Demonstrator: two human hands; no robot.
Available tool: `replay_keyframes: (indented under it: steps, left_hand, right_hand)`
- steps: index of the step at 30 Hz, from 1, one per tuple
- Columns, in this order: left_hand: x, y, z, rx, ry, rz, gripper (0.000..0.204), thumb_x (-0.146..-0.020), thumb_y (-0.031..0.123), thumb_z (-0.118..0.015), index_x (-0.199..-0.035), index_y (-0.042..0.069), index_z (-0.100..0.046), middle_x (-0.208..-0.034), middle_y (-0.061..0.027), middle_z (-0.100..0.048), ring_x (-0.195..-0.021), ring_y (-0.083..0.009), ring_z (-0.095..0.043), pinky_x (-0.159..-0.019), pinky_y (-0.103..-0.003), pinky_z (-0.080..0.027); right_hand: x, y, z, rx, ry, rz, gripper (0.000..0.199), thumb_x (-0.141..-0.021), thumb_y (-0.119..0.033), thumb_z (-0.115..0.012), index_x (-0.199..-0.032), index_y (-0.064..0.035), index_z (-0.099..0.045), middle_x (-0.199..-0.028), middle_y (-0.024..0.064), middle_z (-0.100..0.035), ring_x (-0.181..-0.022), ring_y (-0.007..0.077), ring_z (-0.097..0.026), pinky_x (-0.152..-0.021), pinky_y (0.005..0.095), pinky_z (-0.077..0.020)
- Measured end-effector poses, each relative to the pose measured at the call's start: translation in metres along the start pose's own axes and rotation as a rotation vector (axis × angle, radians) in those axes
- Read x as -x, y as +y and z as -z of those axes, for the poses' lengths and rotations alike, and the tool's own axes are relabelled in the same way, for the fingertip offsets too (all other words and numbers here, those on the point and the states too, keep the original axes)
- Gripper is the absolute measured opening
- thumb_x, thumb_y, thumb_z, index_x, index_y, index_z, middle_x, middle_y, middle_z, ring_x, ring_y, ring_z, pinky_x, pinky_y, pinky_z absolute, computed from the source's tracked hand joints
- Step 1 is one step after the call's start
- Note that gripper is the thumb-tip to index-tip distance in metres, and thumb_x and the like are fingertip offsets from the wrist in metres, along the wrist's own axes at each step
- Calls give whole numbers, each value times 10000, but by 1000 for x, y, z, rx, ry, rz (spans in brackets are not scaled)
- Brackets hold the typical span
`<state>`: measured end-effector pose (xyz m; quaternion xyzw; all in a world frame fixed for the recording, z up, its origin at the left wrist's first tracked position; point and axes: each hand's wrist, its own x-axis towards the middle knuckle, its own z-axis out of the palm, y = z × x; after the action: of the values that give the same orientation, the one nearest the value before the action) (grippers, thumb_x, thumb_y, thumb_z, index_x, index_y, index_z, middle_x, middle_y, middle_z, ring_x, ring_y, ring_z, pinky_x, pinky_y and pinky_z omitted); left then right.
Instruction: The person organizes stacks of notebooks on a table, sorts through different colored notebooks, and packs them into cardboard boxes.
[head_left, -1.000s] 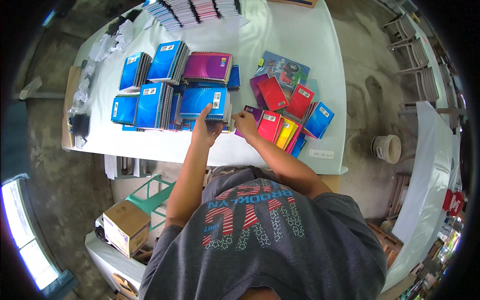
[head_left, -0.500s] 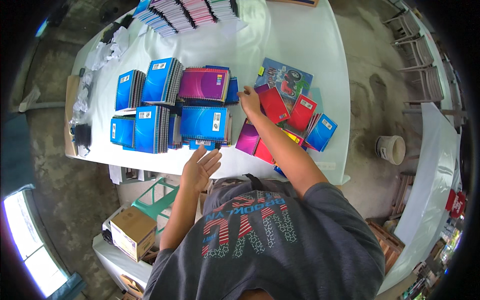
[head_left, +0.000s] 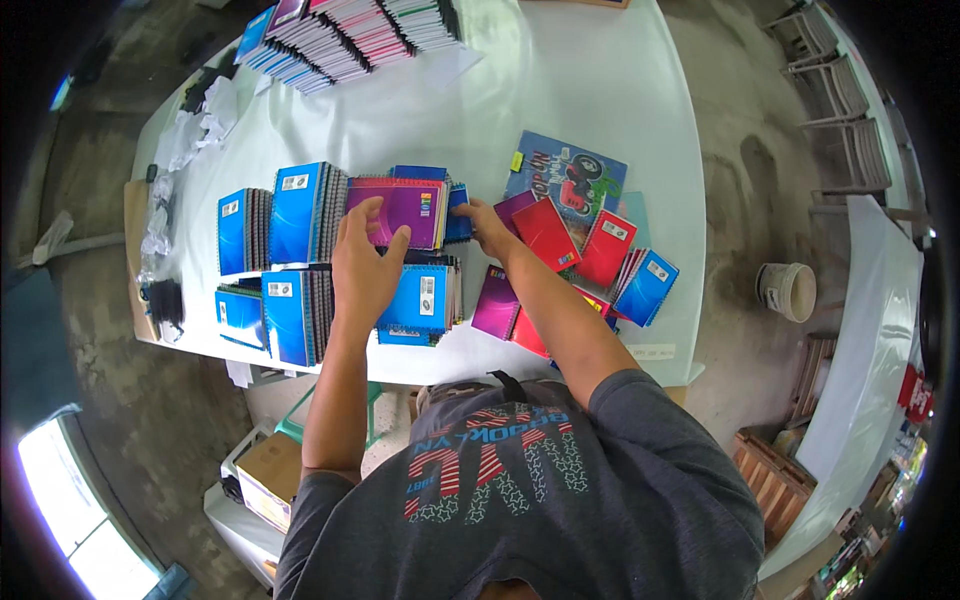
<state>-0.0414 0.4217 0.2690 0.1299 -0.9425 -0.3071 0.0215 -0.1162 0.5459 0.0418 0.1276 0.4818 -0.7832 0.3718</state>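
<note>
Sorting spiral notebooks on white table [head_left: 600,100] — both hands at purple notebook [head_left: 400,210].
Left hand [head_left: 365,265] open, fingers spread, resting on purple notebook atop blue stack [head_left: 420,300]; right hand [head_left: 487,225] at its right edge beside red notebook [head_left: 545,235] — grip unclear.

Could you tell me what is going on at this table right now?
A person is leaning over a white table covered with stacks of spiral notebooks. The left hand lies spread, fingers open, on the edge of the purple notebook stack, just above a blue stack. The right hand reaches to that purple stack's right side, next to loose red notebooks. Whether either hand grips anything is unclear.
</note>
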Motion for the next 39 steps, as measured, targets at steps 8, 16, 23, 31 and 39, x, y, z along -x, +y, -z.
replay_keyframes:
  steps: [8,16,23,31,39]
  left_hand:
    - [3,-1,-6,306,125,150,386,-821,98,-616,-1175,-4,-499,-1067,-136,-561,-944,-197,-570,-781,-306,-480]
    - [25,10,-29,785,-35,185,335,-847,59,-575,-1160,-5,-477,-1040,-88,-558,-909,-159,-569,-790,-271,-468]
    - [74,28,-107,1399,-488,797,277,-902,163,-506,-1151,51,-454,-1049,-99,-565,-980,-194,-549,-844,-323,-427]
    - [104,7,-117,1315,-425,828,328,-892,195,-529,-1167,26,-466,-997,-63,-571,-902,-144,-554,-758,-269,-435]
    - [118,-3,-140,1275,-449,895,340,-911,166,-472,-1212,16,-427,-1035,-85,-550,-939,-173,-537,-798,-291,-422]
  right_hand:
    - [1,-4,3,-138,-23,-32,448,-740,-172,-649,-1139,-31,-500,-960,82,-618,-815,179,-626,-753,336,-519]
    - [-1,-2,7,-87,-16,-81,484,-737,-213,-669,-1150,-41,-486,-965,69,-616,-802,175,-634,-719,330,-530]
    - [-14,6,9,-175,-92,-2,410,-739,-172,-663,-1096,-24,-526,-952,72,-615,-798,171,-627,-693,328,-525]
    - [-6,7,21,-234,-75,10,328,-750,-92,-626,-1052,1,-538,-944,89,-611,-843,201,-614,-755,347,-517]
    - [31,-14,60,-359,-90,209,292,-766,-53,-571,-1055,-24,-537,-985,91,-620,-872,208,-612,-778,364,-507]
